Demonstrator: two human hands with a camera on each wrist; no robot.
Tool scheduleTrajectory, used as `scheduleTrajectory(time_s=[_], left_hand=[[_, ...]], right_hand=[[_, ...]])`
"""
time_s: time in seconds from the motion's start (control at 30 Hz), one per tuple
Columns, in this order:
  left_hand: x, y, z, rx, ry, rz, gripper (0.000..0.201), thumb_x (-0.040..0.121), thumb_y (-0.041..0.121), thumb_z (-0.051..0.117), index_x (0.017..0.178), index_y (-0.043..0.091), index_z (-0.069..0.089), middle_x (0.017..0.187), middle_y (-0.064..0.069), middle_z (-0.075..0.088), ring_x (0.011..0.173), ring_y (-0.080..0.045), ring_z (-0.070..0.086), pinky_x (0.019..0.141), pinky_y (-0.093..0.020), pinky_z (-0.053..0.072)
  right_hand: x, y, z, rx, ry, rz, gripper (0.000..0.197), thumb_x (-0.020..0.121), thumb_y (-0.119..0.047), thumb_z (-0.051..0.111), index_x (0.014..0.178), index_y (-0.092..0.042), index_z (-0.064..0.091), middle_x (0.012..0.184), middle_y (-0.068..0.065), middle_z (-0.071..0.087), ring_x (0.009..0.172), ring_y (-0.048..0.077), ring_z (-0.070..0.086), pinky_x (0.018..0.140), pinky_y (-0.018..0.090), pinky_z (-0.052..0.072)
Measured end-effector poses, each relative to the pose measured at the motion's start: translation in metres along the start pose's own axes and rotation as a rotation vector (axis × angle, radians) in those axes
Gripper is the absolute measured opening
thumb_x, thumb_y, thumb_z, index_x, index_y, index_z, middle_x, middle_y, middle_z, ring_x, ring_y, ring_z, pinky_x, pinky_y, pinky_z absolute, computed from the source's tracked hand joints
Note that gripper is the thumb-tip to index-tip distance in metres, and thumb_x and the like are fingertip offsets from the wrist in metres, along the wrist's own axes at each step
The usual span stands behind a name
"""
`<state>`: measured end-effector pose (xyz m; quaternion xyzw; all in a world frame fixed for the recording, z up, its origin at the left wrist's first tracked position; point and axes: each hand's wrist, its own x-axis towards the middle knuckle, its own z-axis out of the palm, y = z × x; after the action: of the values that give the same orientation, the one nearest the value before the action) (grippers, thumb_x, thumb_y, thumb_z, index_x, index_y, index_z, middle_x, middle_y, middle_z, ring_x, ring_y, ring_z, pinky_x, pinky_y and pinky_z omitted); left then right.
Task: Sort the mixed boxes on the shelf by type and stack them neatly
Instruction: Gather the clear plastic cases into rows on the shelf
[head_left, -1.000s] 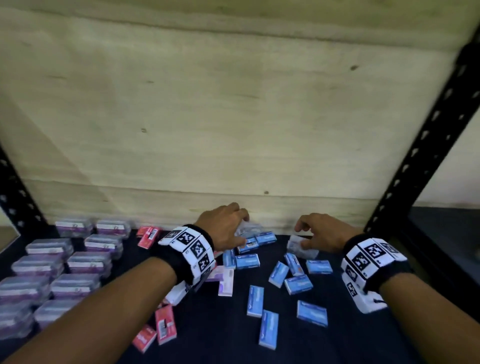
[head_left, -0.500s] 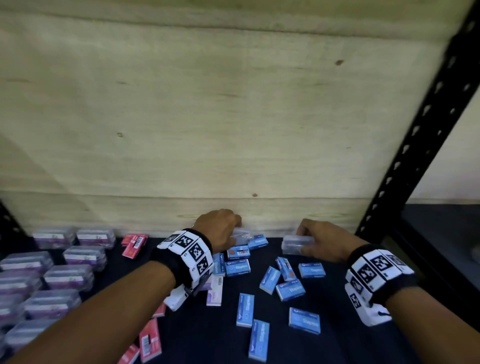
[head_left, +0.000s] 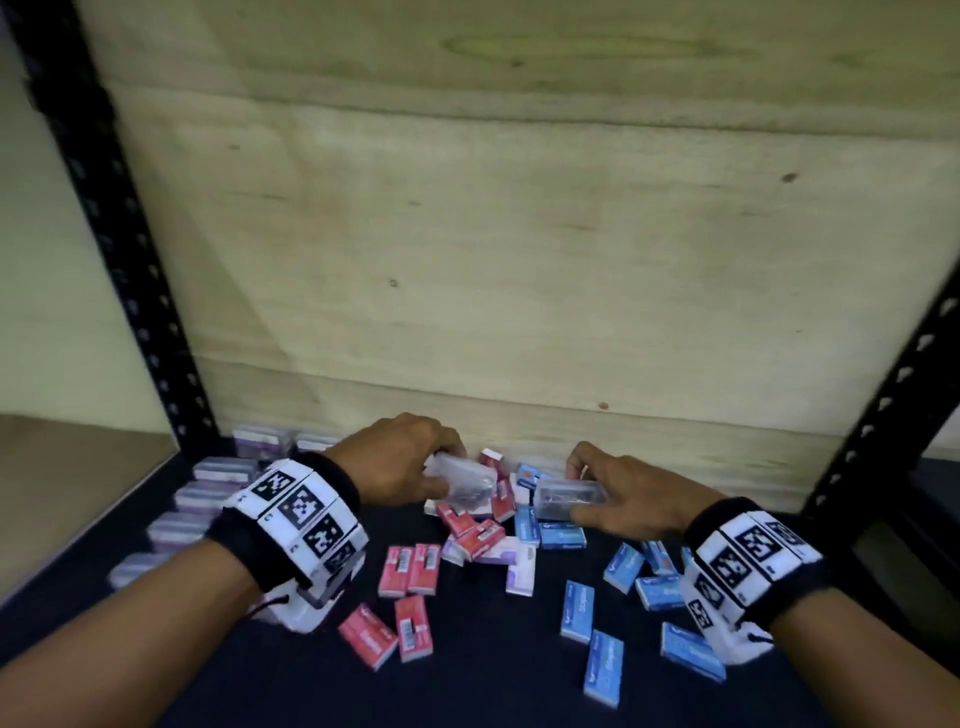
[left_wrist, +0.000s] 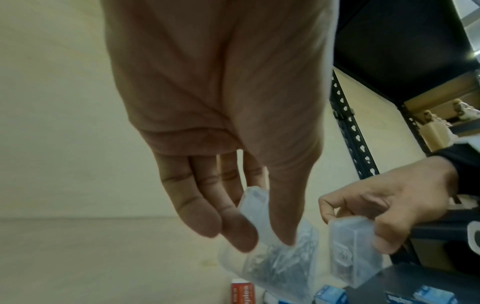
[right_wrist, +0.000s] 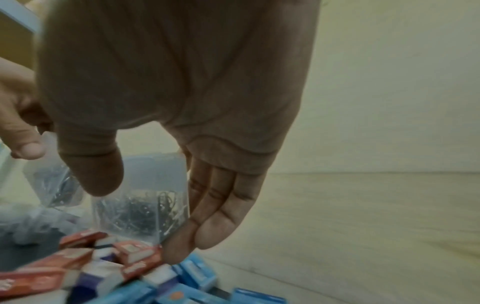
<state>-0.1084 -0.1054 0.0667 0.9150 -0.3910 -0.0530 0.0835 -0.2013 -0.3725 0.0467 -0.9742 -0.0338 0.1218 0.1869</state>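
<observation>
My left hand (head_left: 410, 462) pinches a clear plastic box (head_left: 462, 480) of metal clips, lifted above the pile; the left wrist view shows thumb and fingers (left_wrist: 233, 228) clamped on this clear box (left_wrist: 275, 263). My right hand (head_left: 623, 499) grips a second clear box (head_left: 569, 496) by its sides, seen as the same clip-filled box (right_wrist: 145, 197) in the right wrist view. Below them lie mixed red boxes (head_left: 410, 569), blue boxes (head_left: 576, 610) and white-purple boxes (head_left: 519, 571) on the dark shelf (head_left: 493, 686).
Rows of clear purple-labelled boxes (head_left: 202, 499) are stacked at the shelf's left. A plywood back wall (head_left: 519, 260) closes the rear. Black perforated uprights stand at the left (head_left: 130, 260) and at the right (head_left: 893, 405).
Both hands have lifted clear boxes off the pile and drawn them nearer each other. The head view has swung right, so the pile and hands sit more central.
</observation>
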Motion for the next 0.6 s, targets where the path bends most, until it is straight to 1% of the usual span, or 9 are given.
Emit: scheduleTrajectory(time_s=[0.07,0.1,0.17,0.2,0.3,0.37,0.43,0.53,0.6], left_hand=[[-0.027,-0.014,-0.007,-0.021,-0.014,-0.034,0.035,0.085,0.038,0.067,0.119,0.032,0.059,0.108,0.013,0.062,0.084,-0.002,0.052,0.073,-0.022,0.043],[-0.041,-0.021,-0.010,-0.033,-0.020,-0.054,0.034,0.086,0.036,0.067,0.118,0.032,0.060,0.097,0.018,0.061,0.075,0.003,0.052,0.067,-0.017,0.041],[-0.065,-0.032,-0.014,-0.050,-0.039,-0.078,0.030,0.086,0.034,0.068,0.114,0.030,0.061,0.077,0.023,0.054,0.061,0.012,0.051,0.056,-0.007,0.035],[-0.079,-0.039,-0.014,-0.053,-0.045,-0.089,0.029,0.086,0.034,0.069,0.113,0.029,0.062,0.075,0.023,0.053,0.059,0.015,0.050,0.054,-0.005,0.033],[-0.116,-0.058,-0.008,-0.093,-0.092,-0.131,0.027,0.086,0.033,0.069,0.112,0.033,0.062,0.086,0.021,0.056,0.062,0.020,0.049,0.055,-0.002,0.035],[-0.141,-0.072,0.001,-0.144,-0.101,-0.181,0.025,0.086,0.032,0.069,0.110,0.034,0.062,0.083,0.021,0.056,0.060,0.017,0.050,0.055,-0.003,0.035],[-0.163,-0.083,0.010,-0.174,-0.105,-0.223,0.025,0.085,0.035,0.069,0.109,0.036,0.061,0.082,0.021,0.056,0.061,0.012,0.050,0.056,-0.005,0.035],[-0.188,-0.096,0.022,-0.175,-0.122,-0.261,0.024,0.084,0.038,0.069,0.107,0.039,0.061,0.080,0.021,0.056,0.063,0.010,0.050,0.059,-0.007,0.038],[-0.199,-0.102,0.029,-0.220,-0.131,-0.269,0.020,0.083,0.037,0.070,0.100,0.043,0.060,0.086,0.017,0.062,0.066,0.006,0.053,0.062,-0.011,0.043]], right_hand=[[0.007,-0.023,0.008,-0.021,-0.002,-0.046,0.034,0.088,-0.051,0.062,0.105,-0.032,0.039,0.079,-0.004,0.061,0.068,0.015,0.055,0.067,0.032,0.046],[0.011,-0.037,0.013,-0.027,-0.009,-0.076,0.035,0.087,-0.054,0.062,0.105,-0.033,0.040,0.079,-0.005,0.061,0.068,0.014,0.055,0.067,0.032,0.046],[0.016,-0.058,0.021,-0.031,-0.028,-0.133,0.036,0.086,-0.055,0.063,0.103,-0.033,0.040,0.076,-0.007,0.059,0.068,0.013,0.055,0.067,0.032,0.046],[0.020,-0.070,0.027,-0.048,-0.036,-0.169,0.034,0.086,-0.053,0.062,0.102,-0.033,0.040,0.077,-0.007,0.058,0.070,0.014,0.056,0.067,0.031,0.045],[0.029,-0.099,0.042,-0.072,-0.075,-0.284,0.028,0.085,-0.051,0.060,0.099,-0.035,0.042,0.087,-0.007,0.060,0.078,0.015,0.057,0.070,0.032,0.047],[0.035,-0.120,0.052,-0.073,-0.120,-0.368,0.025,0.086,-0.046,0.062,0.100,-0.035,0.045,0.093,-0.008,0.061,0.082,0.013,0.059,0.074,0.034,0.050],[0.040,-0.140,0.062,-0.077,-0.147,-0.450,0.025,0.085,-0.040,0.065,0.104,-0.032,0.051,0.099,-0.008,0.060,0.087,0.014,0.060,0.078,0.036,0.052],[0.044,-0.165,0.074,-0.123,-0.169,-0.516,0.030,0.085,-0.038,0.070,0.110,-0.030,0.055,0.104,-0.005,0.051,0.089,0.015,0.057,0.081,0.035,0.051],[0.046,-0.178,0.083,-0.162,-0.181,-0.542,0.031,0.084,-0.039,0.071,0.111,-0.033,0.056,0.101,-0.008,0.045,0.089,0.015,0.056,0.081,0.036,0.051]])
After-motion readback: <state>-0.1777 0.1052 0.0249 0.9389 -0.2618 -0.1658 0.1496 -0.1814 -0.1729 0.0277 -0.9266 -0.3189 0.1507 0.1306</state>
